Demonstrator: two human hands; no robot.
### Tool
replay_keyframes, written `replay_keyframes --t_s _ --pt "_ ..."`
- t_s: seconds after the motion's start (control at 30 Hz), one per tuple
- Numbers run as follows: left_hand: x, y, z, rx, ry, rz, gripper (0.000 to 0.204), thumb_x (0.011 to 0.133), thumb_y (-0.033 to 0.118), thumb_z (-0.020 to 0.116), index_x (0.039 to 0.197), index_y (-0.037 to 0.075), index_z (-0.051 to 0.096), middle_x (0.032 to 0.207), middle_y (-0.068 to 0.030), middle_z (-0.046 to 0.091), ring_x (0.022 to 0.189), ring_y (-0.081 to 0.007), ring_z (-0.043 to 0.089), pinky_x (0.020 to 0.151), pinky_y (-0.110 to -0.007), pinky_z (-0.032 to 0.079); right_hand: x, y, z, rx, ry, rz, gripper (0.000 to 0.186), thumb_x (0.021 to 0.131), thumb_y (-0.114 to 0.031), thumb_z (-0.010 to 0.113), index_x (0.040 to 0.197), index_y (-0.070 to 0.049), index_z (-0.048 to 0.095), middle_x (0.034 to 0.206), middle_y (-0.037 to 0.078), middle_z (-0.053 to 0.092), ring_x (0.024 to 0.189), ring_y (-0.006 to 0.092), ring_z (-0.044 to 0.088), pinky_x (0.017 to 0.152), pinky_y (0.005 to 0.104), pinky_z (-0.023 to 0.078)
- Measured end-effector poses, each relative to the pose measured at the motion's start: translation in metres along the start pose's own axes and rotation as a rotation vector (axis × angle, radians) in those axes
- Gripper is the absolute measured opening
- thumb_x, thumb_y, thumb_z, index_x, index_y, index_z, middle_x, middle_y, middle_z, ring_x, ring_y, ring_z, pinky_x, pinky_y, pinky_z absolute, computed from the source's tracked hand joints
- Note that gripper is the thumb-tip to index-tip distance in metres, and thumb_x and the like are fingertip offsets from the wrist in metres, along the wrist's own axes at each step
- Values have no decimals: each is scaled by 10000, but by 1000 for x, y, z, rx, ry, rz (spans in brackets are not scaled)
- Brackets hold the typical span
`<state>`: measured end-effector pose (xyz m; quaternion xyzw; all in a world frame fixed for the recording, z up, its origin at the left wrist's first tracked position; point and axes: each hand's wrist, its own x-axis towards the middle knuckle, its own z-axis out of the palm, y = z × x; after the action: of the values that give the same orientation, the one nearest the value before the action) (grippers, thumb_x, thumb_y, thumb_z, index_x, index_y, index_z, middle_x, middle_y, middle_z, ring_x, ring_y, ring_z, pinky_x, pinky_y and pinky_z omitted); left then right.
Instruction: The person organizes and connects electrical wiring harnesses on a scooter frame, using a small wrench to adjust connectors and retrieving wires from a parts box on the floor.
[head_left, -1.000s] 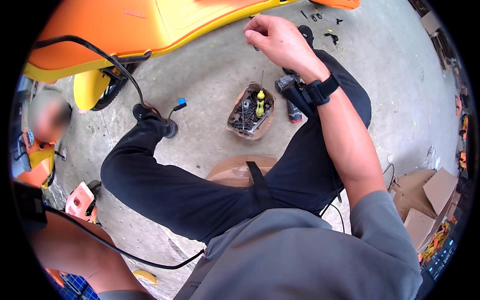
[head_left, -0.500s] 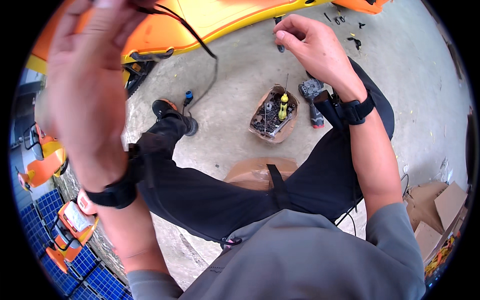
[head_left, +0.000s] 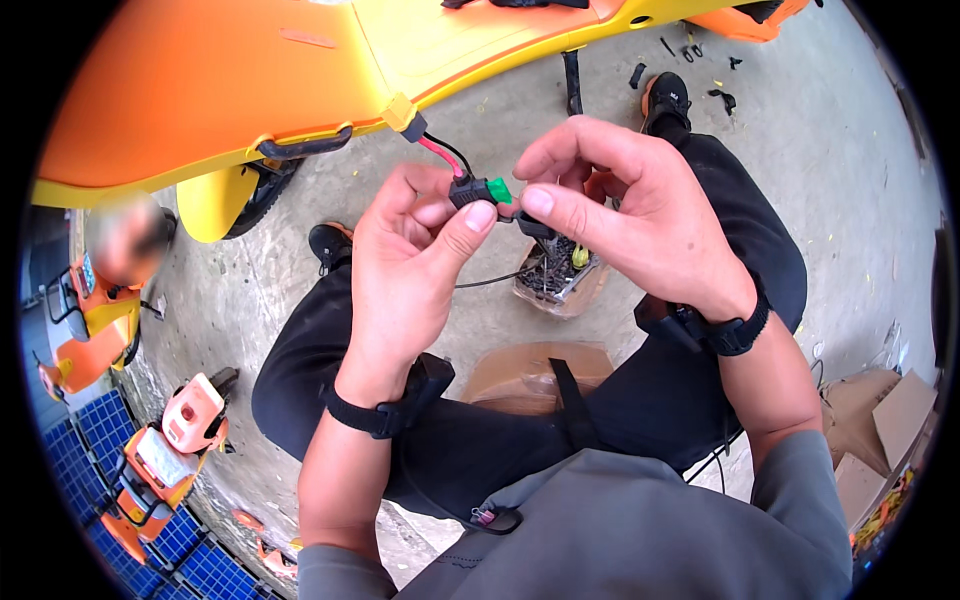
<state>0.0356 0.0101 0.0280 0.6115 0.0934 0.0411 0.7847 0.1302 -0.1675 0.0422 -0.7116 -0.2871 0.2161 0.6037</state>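
The left hand [head_left: 405, 275] pinches a green-ended black connector [head_left: 468, 192] between thumb and fingers, over the floor [head_left: 300, 190]; the right hand [head_left: 640, 210] has its fingertips near a small black plug [head_left: 536, 226], but I cannot tell if they grip it. Red and black wires [head_left: 442, 152] already enter the connector; its green end is bare, so I judge this side not yet joined. Farther, a cardboard parts box [head_left: 572, 306] has a screwdriver [head_left: 580, 257] near its right edge; beyond is the yellow-edged orange body panel [head_left: 230, 80].
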Motion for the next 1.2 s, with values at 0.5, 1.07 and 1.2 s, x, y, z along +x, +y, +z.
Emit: replay_keyframes --t_s 0.5,1.07,1.2 --pt "-6 -5 3 -125 139 -98 115 919 47 617 1000 11 544 946 -94 664 901 -161 659 828 -298 523 -2 0 19 -96 -46 43 199 790 -65 711 898 2 558 696 89 635 626 187 633 556 296 486" --pt "-11 -10 9 -103 102 -54 157 965 141 563 1072 39 510 856 -45 606 746 -120 572 713 -260 479 -5 3 14 -15 -100 77 265 846 -170 736 901 -20 524 713 -35 534 630 22 483 538 183 387" --pt "-11 -12 11 -105 78 -47 144 958 118 572 1057 34 511 859 -37 606 742 -118 578 699 -250 484 -2 6 17 159 -79 82 174 916 -156 649 928 -13 551 763 -36 549 679 18 499 571 180 398"
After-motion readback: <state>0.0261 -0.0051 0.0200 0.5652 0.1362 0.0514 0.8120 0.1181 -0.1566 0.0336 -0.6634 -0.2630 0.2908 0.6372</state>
